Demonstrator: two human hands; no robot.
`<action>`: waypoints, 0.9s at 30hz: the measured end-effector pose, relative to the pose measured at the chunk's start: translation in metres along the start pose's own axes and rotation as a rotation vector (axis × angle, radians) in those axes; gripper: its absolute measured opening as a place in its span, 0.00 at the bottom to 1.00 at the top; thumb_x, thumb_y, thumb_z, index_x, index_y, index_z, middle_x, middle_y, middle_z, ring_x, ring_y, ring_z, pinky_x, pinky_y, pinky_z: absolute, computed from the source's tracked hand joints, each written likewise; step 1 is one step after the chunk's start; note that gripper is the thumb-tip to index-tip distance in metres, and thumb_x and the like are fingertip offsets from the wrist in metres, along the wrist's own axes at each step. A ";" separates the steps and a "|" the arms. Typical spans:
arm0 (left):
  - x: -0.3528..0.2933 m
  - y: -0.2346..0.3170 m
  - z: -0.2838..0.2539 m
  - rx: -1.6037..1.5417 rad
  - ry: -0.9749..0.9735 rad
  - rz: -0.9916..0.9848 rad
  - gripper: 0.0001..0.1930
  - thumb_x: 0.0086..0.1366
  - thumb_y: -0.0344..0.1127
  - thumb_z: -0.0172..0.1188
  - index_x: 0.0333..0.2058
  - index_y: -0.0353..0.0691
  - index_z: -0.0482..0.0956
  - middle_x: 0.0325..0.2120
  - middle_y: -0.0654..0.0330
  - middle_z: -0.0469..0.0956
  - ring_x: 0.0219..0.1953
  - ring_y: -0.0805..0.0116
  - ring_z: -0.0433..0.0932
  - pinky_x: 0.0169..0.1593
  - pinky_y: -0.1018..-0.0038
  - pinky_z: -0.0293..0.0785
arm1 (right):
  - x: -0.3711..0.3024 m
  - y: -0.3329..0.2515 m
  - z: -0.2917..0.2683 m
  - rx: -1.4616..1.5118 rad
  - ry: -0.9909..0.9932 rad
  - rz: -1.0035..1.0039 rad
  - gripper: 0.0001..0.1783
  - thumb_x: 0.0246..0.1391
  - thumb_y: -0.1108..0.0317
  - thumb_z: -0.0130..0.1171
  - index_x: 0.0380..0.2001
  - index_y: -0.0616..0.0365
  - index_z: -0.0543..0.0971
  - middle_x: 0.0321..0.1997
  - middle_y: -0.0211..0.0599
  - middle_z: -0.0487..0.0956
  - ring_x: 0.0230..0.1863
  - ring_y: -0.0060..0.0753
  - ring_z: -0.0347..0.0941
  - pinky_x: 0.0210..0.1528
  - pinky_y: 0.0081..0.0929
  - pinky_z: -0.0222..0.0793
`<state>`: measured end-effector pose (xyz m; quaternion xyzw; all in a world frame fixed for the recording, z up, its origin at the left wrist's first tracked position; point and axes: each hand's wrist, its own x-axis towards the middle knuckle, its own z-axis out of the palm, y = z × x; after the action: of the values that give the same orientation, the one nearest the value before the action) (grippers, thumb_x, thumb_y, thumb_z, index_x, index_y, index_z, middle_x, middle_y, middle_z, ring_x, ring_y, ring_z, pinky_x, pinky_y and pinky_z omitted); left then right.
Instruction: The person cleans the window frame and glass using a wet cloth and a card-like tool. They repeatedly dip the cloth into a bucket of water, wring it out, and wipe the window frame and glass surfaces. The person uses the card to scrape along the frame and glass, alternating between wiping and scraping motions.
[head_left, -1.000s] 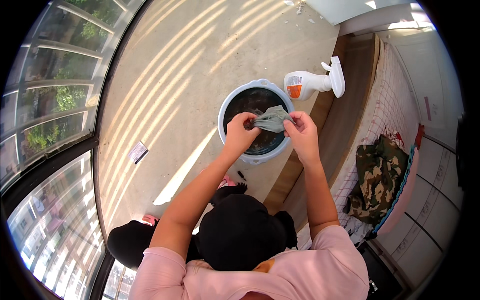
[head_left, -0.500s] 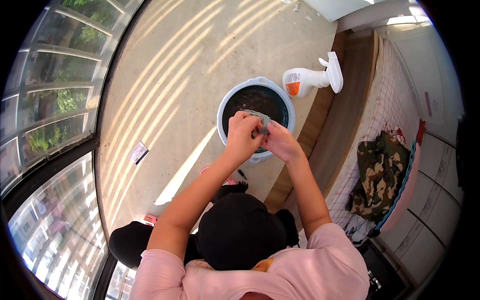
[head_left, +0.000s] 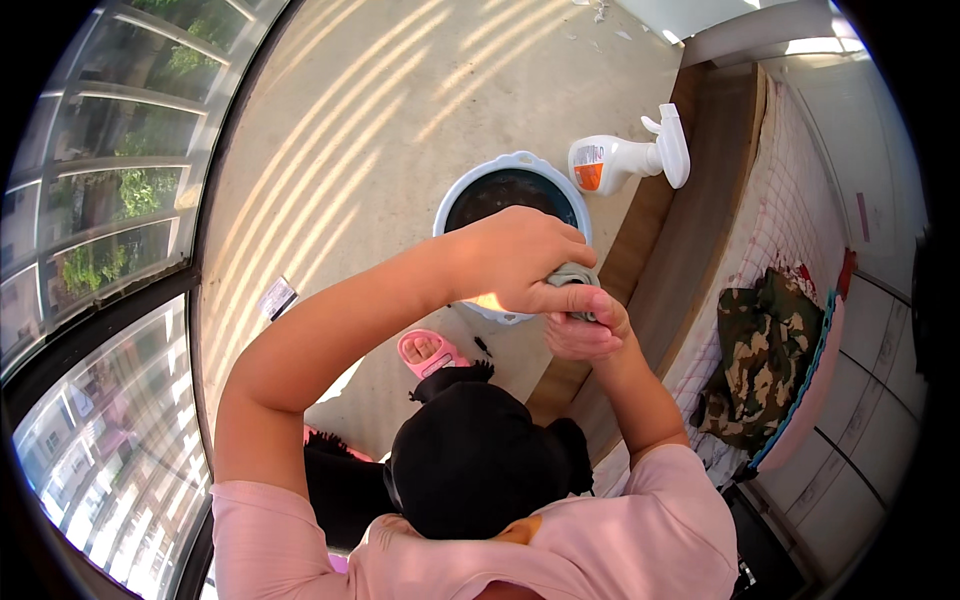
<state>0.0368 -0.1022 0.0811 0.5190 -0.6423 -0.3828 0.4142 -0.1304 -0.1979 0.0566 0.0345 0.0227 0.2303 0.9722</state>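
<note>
A bunched grey-green cloth [head_left: 573, 277] is gripped between my two hands, and most of it is hidden by the fingers. My left hand [head_left: 520, 252] is closed around it from above, with its thumb stretched toward the right. Just below, my right hand [head_left: 590, 332] closes round the cloth's lower end, its fingers curled against my left thumb. Both hands are over the near right side of a light-blue basin [head_left: 449, 204]. Dark water [head_left: 510, 193] shows inside the basin past my left hand.
A white spray bottle [head_left: 620, 162] with an orange label lies right of the basin, by a wooden bed base [head_left: 650, 255]. Camouflage clothing [head_left: 765, 350] lies on the checked bedding [head_left: 745, 250]. A small card [head_left: 277, 298] is on the floor at left, beside barred windows [head_left: 130, 160].
Both hands have moved right and nearer with the cloth. My left hand has turned over the top, its elbow swung outward, and my right hand has gone beneath. A pink sandal now shows more.
</note>
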 end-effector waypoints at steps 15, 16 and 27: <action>-0.010 -0.046 0.050 0.081 0.200 -0.517 0.21 0.61 0.44 0.45 0.18 0.34 0.76 0.15 0.46 0.71 0.21 0.47 0.71 0.28 0.64 0.69 | 0.019 -0.016 -0.027 -1.849 0.857 0.021 0.09 0.47 0.67 0.55 0.23 0.62 0.73 0.19 0.45 0.75 0.23 0.43 0.74 0.25 0.30 0.66; -0.012 -0.055 0.061 0.032 0.253 -0.599 0.21 0.61 0.44 0.45 0.18 0.34 0.76 0.15 0.46 0.72 0.22 0.47 0.72 0.28 0.64 0.69 | 0.020 -0.018 -0.035 -2.017 0.868 0.132 0.10 0.45 0.65 0.57 0.26 0.62 0.74 0.24 0.53 0.76 0.30 0.51 0.75 0.30 0.37 0.70; -0.012 -0.135 0.152 -0.603 0.732 -1.154 0.26 0.58 0.50 0.45 0.31 0.25 0.75 0.25 0.46 0.76 0.27 0.58 0.77 0.33 0.67 0.71 | 0.021 -0.029 -0.109 -2.798 0.872 0.436 0.12 0.43 0.66 0.56 0.27 0.62 0.69 0.23 0.44 0.77 0.25 0.47 0.76 0.26 0.36 0.71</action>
<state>-0.0559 -0.1042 -0.1005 0.7319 0.0440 -0.5015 0.4593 -0.1057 -0.2080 -0.0552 -0.9755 0.0653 0.1946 0.0790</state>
